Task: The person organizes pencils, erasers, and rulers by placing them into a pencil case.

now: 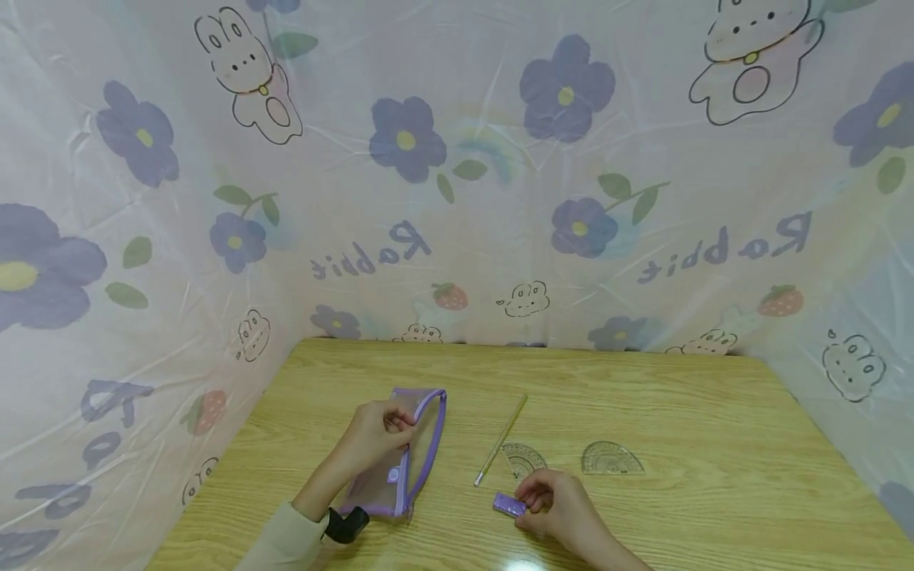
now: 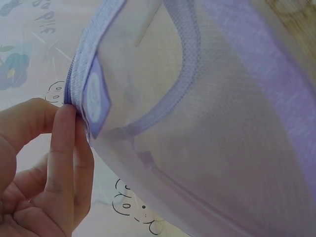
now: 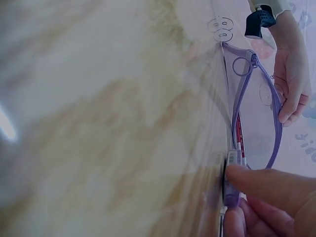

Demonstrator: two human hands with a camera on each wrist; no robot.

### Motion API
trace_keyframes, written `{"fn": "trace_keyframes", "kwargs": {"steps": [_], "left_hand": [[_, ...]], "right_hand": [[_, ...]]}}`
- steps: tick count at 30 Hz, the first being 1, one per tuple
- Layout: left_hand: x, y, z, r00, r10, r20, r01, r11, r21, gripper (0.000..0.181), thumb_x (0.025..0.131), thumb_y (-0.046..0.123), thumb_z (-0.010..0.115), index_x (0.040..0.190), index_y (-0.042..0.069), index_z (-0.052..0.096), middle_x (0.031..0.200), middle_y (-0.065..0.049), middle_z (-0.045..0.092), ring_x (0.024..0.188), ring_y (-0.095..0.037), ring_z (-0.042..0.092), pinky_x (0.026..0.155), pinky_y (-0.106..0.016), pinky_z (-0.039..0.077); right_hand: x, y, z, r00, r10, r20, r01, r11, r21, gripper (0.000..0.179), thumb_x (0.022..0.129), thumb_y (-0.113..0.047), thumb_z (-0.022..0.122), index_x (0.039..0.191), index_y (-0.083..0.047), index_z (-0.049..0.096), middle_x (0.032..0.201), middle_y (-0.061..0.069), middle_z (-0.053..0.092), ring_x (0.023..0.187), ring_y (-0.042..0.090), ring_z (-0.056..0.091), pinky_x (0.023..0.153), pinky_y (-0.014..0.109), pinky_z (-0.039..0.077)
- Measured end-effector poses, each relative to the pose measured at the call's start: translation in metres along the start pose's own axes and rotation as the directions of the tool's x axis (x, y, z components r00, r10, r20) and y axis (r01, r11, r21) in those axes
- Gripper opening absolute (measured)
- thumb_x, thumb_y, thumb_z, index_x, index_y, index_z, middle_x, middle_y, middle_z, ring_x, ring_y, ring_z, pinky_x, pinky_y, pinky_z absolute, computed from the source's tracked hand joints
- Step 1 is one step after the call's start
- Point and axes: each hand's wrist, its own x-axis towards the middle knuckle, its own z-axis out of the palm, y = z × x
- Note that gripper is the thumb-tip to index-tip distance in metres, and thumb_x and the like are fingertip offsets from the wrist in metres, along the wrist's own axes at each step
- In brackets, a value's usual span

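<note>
My left hand pinches the zipper edge of a see-through purple mesh pencil pouch, holding its mouth apart. In the left wrist view, thumb and fingertips meet on that edge beside a small purple label. My right hand grips a small purple eraser between thumb and fingers, low over the table to the right of the pouch. The right wrist view has the eraser in line with the pouch's open mouth, and a thin red-and-white stick shows just beyond it.
A pencil lies aslant between the pouch and my right hand. Two clear protractors rest on the wooden table: one protractor just behind my right hand, the other protractor farther right. Printed curtains enclose the table.
</note>
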Motion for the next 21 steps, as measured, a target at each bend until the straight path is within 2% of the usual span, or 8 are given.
{"fn": "trace_keyframes", "kwargs": {"steps": [21], "left_hand": [[-0.0008, 0.0004, -0.0001, 1.000, -0.002, 0.012, 0.002, 1.000, -0.015, 0.004, 0.087, -0.001, 0.072, 0.090, -0.003, 0.070, 0.076, -0.003, 0.067, 0.063, -0.019, 0.067, 0.058, -0.031, 0.057]], "right_hand": [[-0.0010, -0.0020, 0.0008, 0.998, -0.051, -0.026, 0.050, 0.998, -0.039, 0.026, 0.071, 0.008, 0.084, 0.092, 0.001, 0.070, 0.086, 0.004, 0.066, 0.071, 0.011, 0.060, 0.063, 0.022, 0.054]]}}
